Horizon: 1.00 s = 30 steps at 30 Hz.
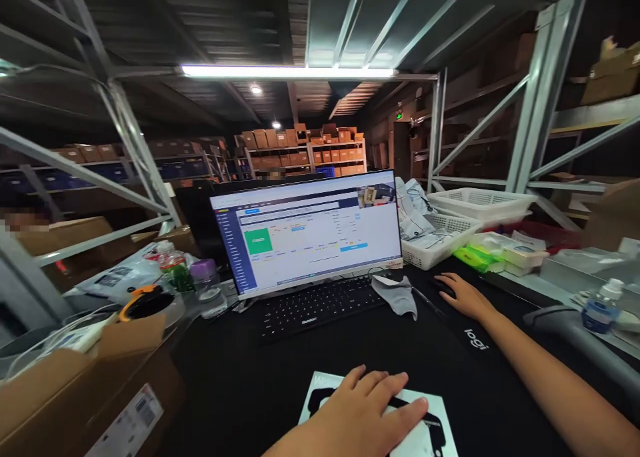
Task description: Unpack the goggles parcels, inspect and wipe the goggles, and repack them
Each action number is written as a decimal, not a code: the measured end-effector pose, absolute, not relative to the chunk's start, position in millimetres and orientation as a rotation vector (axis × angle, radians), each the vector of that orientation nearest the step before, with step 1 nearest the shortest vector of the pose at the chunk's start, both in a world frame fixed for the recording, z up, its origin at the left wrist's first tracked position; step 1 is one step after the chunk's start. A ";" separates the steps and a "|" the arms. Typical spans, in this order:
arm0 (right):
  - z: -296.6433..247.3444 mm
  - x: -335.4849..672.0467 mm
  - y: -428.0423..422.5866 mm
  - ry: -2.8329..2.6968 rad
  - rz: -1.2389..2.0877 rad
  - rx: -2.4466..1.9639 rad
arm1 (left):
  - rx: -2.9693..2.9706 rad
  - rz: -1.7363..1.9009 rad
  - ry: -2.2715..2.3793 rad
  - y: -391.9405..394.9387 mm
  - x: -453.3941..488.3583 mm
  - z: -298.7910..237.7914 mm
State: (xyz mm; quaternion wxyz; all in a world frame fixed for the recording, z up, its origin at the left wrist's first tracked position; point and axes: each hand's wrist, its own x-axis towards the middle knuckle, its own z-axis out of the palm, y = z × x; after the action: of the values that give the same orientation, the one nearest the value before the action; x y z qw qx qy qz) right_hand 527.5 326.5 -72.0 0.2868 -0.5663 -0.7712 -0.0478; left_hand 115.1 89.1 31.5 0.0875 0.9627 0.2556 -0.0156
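Note:
My left hand (367,410) lies flat, fingers stretched out, on a white packet with a black printed shape (435,430) at the near edge of the black desk mat (280,370). My right hand (463,297) rests over a black computer mouse (440,287) on the mat, fingers curved over it. A black keyboard (320,307) sits in front of a lit monitor (305,230) showing a web form with a green box. A grey cloth (397,293) lies beside the keyboard.
An open cardboard box (85,390) stands at near left, with cables, bottles (205,283) and plastic bags behind it. White plastic baskets (465,227) and small packets (495,253) sit at right. A spray bottle (600,307) stands far right. Metal shelving surrounds the desk.

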 end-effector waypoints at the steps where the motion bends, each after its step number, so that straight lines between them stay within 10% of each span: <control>1: -72.1 527.7 327.1 -2.066 -0.130 -1.500 | 2.855 -0.026 0.757 87.9 115.7 33.3; 30: -82.1 533.3 338.8 -2.091 -0.179 -1.482 | 2.781 0.079 0.789 77.4 115.6 47.8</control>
State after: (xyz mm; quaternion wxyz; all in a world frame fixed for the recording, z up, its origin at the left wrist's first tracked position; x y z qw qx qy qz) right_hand 533.3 338.8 -82.1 0.2821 -0.5535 -0.7807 -0.0669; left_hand 115.6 77.4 47.8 0.1247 0.9542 0.2706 0.0269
